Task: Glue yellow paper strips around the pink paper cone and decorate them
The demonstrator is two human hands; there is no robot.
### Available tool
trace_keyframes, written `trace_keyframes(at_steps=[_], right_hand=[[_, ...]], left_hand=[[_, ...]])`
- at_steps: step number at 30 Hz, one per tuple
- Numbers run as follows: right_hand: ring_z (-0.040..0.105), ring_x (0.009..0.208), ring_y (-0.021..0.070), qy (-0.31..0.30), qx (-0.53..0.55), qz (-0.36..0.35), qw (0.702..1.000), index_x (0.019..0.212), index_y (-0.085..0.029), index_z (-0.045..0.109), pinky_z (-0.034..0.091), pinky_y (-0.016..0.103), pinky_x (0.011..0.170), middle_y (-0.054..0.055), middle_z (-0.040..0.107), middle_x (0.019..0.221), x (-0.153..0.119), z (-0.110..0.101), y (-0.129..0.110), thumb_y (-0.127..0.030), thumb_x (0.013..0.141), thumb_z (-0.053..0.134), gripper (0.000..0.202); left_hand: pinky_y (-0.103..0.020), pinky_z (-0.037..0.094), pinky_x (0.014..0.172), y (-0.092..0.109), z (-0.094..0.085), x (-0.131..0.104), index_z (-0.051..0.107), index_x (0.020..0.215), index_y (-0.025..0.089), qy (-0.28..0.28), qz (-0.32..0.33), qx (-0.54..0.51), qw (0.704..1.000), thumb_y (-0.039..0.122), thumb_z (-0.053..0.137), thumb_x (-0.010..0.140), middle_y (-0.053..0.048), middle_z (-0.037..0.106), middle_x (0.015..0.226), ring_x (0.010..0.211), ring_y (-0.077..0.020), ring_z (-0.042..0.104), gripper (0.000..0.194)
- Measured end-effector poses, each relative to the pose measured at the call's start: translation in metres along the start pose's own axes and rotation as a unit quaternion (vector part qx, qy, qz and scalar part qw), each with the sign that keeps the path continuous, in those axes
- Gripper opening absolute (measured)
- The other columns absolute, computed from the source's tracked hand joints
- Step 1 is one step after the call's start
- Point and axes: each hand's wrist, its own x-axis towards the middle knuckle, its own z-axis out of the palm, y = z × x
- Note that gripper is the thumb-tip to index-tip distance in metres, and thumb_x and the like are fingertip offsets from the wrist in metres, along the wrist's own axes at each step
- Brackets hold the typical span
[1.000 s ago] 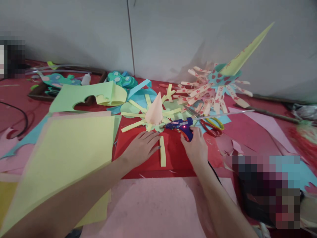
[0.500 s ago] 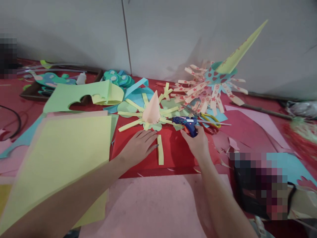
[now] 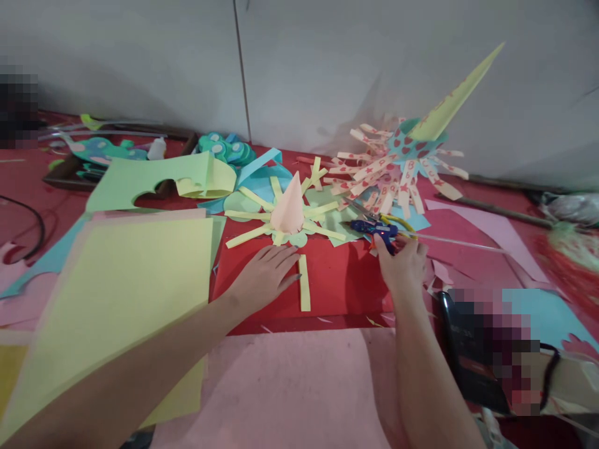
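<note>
My right hand [image 3: 403,262] is closed round the handle of a blue glue gun [image 3: 374,228], its nozzle pointing left and a long clear glue stick [image 3: 461,242] trailing out behind to the right. Flat on the red sheet [image 3: 346,274], fingers stretched out, lies my left hand [image 3: 266,274]. Just ahead of its fingertips stands a pale pink paper cone [image 3: 287,209] on a scalloped green base, with yellow paper strips [image 3: 248,236] spreading outward from it. One loose yellow strip [image 3: 304,284] lies beside my left thumb.
Yellow paper sheets [image 3: 126,299] are stacked at left. A decorated paper hat [image 3: 414,146] with a tall yellow cone stands at back right. Yellow-handled scissors [image 3: 397,222] lie behind the glue gun. A wooden tray [image 3: 70,181] sits at back left against the wall [image 3: 304,75].
My right hand has drawn the glue gun to the right, away from the pink cone and its strips. My left hand stays in place.
</note>
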Motion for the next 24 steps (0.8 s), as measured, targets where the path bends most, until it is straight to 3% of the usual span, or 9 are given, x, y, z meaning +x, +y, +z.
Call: trace_keyframes(at_steps=[5, 9, 12, 14, 17, 24], right_hand=[[0.049, 0.086, 0.0257, 0.034, 0.054, -0.105, 0.992, 0.086, -0.019, 0.051, 0.042, 0.044, 0.08, 0.009, 0.051, 0.088, -0.009, -0.004, -0.013, -0.043, 0.077, 0.053, 0.026], [0.048, 0.075, 0.0209, 0.01, 0.086, -0.159, 0.984, 0.08, -0.02, 0.05, 0.042, 0.039, 0.075, 0.005, 0.049, 0.078, -0.023, 0.001, -0.026, -0.032, 0.08, 0.051, 0.012], [0.049, 0.075, 0.0204, -0.027, 0.092, -0.194, 0.976, 0.08, -0.02, 0.052, 0.042, 0.039, 0.074, 0.006, 0.05, 0.082, -0.036, 0.008, -0.034, -0.028, 0.081, 0.049, 0.009], [0.05, 0.075, 0.0205, -0.049, 0.099, -0.209, 0.972, 0.083, -0.019, 0.054, 0.043, 0.039, 0.075, 0.007, 0.051, 0.084, -0.043, 0.013, -0.038, -0.028, 0.081, 0.048, 0.01], [0.051, 0.076, 0.0204, -0.079, 0.118, -0.223, 0.964, 0.086, -0.02, 0.055, 0.044, 0.038, 0.075, 0.007, 0.051, 0.084, -0.048, 0.016, -0.04, -0.027, 0.082, 0.049, 0.01], [0.053, 0.074, 0.0186, -0.118, 0.153, -0.207, 0.959, 0.085, -0.02, 0.054, 0.045, 0.034, 0.072, 0.005, 0.051, 0.084, -0.048, 0.015, -0.039, -0.022, 0.081, 0.05, 0.006]], left_hand=[[-0.033, 0.045, 0.088, 0.002, -0.006, 0.0, 0.059, 0.109, 0.013, 0.071, 0.037, 0.031, 0.996, 0.036, 0.032, 0.097, -0.009, 0.063, 0.111, 0.102, -0.02, 0.058, 0.037], [-0.027, 0.043, 0.072, 0.007, -0.01, -0.002, 0.061, 0.086, 0.017, 0.114, 0.161, 0.016, 0.98, 0.029, 0.038, 0.096, -0.002, 0.063, 0.082, 0.077, -0.0134, 0.058, 0.028], [-0.025, 0.041, 0.069, 0.013, -0.011, -0.004, 0.06, 0.082, 0.018, 0.064, 0.26, -0.019, 0.963, 0.035, 0.04, 0.095, -0.001, 0.063, 0.081, 0.073, -0.0116, 0.056, 0.029], [-0.026, 0.041, 0.071, 0.015, -0.01, -0.006, 0.06, 0.084, 0.018, 0.014, 0.289, -0.027, 0.957, 0.038, 0.039, 0.095, -0.002, 0.064, 0.085, 0.077, -0.0123, 0.056, 0.031], [-0.027, 0.041, 0.072, 0.016, -0.009, -0.006, 0.06, 0.085, 0.017, -0.019, 0.295, -0.028, 0.955, 0.034, 0.04, 0.095, -0.003, 0.064, 0.087, 0.079, -0.0132, 0.056, 0.028], [-0.028, 0.042, 0.073, 0.015, -0.009, -0.005, 0.058, 0.082, 0.017, -0.031, 0.257, -0.061, 0.964, 0.032, 0.046, 0.093, -0.002, 0.064, 0.089, 0.08, -0.0146, 0.057, 0.022]])
